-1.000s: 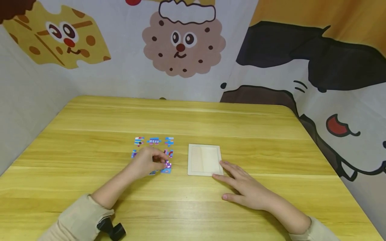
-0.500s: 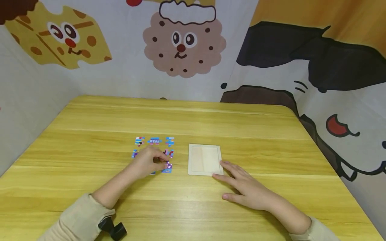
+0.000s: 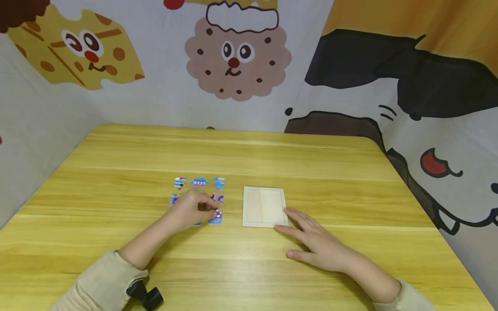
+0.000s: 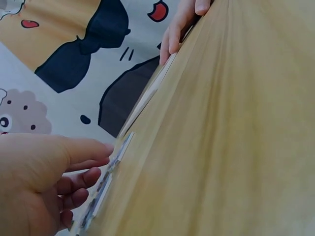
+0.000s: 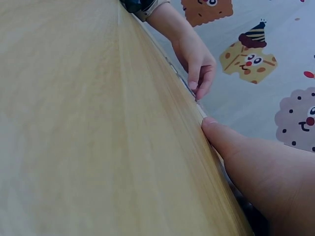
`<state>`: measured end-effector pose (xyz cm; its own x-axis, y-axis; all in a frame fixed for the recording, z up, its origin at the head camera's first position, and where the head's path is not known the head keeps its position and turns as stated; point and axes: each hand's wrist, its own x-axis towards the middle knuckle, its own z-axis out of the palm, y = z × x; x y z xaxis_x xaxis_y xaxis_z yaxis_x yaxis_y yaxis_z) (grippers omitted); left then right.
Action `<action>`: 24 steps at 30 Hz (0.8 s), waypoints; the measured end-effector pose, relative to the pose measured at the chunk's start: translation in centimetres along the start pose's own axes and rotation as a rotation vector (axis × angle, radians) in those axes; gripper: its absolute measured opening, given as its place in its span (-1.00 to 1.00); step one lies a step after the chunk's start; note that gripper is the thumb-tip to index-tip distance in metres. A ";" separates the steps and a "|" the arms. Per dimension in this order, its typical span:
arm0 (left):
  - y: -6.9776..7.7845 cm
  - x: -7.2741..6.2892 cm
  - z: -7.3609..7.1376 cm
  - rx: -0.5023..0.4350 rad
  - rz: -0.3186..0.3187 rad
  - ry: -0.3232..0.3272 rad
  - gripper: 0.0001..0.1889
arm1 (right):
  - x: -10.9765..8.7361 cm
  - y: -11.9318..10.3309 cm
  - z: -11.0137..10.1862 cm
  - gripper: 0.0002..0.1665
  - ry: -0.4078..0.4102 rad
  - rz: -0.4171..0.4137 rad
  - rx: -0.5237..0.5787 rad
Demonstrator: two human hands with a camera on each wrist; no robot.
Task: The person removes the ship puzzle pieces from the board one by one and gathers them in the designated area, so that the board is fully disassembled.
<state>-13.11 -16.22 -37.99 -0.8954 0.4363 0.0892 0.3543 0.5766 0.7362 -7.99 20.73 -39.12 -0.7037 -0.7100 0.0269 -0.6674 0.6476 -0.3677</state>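
Note:
Several colourful jigsaw puzzle pieces lie in rows on the wooden table (image 3: 249,155), left of the middle in the head view. My left hand (image 3: 190,209) is over them, its thumb and index finger pinching the edge of the purple-and-blue jigsaw puzzle piece (image 3: 215,219) at the near right corner. That piece lies flat among the others, and the hand hides part of the group. To the right is a pale square wooden puzzle tray (image 3: 263,207) with a thin border and nothing in it. My right hand (image 3: 317,244) has its fingers spread, fingertips touching the tray's right edge.
Three puzzle pieces show in the far row, among them a long blue one (image 3: 199,182). A black strap mount (image 3: 145,296) is on the left sleeve. Behind the table's far edge hangs a curtain (image 3: 163,103) with cartoon prints.

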 end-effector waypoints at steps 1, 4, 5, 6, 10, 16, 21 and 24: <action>0.0 0.0 0.0 0.002 0.011 0.003 -0.86 | 0.0 0.0 0.0 -0.28 0.000 0.001 -0.001; 0.0 0.2 -0.1 0.009 0.059 0.025 -0.88 | -0.1 0.0 0.0 -0.28 -0.003 0.007 -0.001; 0.1 0.2 -0.2 0.013 0.078 0.033 -0.88 | -0.1 0.0 0.0 -0.28 -0.003 0.009 0.000; 0.1 0.2 -0.2 0.017 0.097 0.041 -0.89 | -0.1 0.0 0.0 -0.28 -0.003 0.012 0.002; 0.4 0.1 -0.5 0.024 0.136 0.061 -0.90 | -0.1 -0.1 0.0 -0.26 0.005 0.023 0.016; 0.6 -0.3 -0.9 -0.011 0.120 0.044 -0.89 | -0.4 0.1 0.0 -0.24 0.063 0.033 0.058; 0.3 -0.9 -1.8 -0.064 0.065 0.016 -0.87 | -1.0 0.4 -0.3 -0.33 0.119 0.084 0.111; -0.1 -1.5 -2.6 -0.064 0.025 -0.006 -0.86 | -1.4 0.7 -0.9 -0.39 0.155 0.110 0.125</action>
<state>-12.53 -18.70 -36.42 -0.8849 0.4540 0.1043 0.3583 0.5204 0.7751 -7.64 22.42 -38.59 -0.8061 -0.5797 0.1191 -0.5559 0.6727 -0.4882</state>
